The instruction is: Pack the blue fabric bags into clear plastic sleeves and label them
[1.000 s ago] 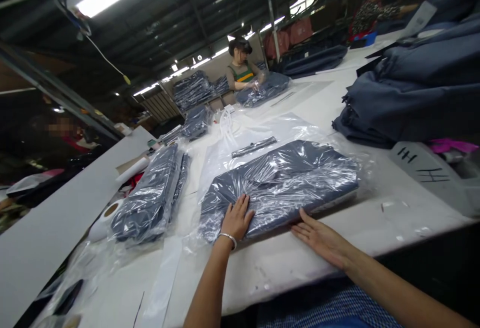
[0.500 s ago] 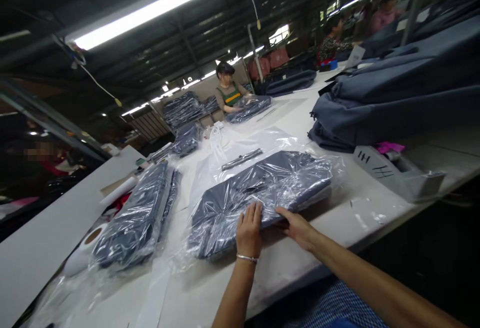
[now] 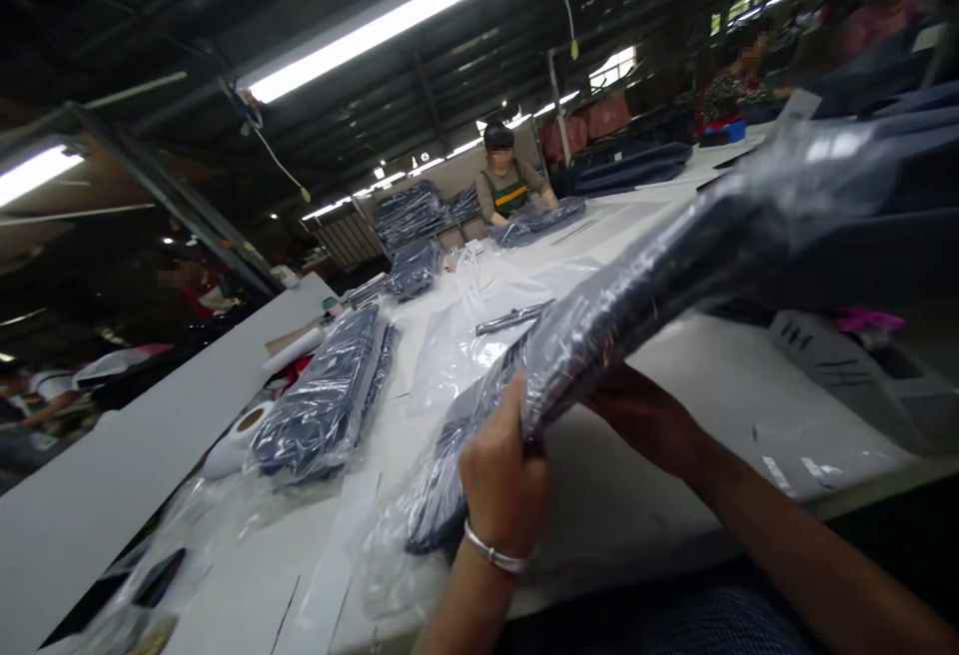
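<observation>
A folded dark blue garment in a clear plastic bag is raised off the table on its right side and tilted, its lower left end close to the tabletop. My left hand, with a silver bracelet at the wrist, is closed round its near edge, thumb on top. Under the raised part is my right hand, holding it from below; its fingertips are hidden by the bag. Behind the garment, flat clear plastic bags lie on the white table, with a narrow dark strip on top.
Left of my hands lies a pile of bagged garments, beside a white roll. A grey box with black marks stands at the right, near dark blue cloth. Across the table a person handles another bagged garment.
The bagged garment has come up from lying on the table, its right end lifted high. My left hand has closed on its edge and my right hand has gone underneath. The view has shifted left.
</observation>
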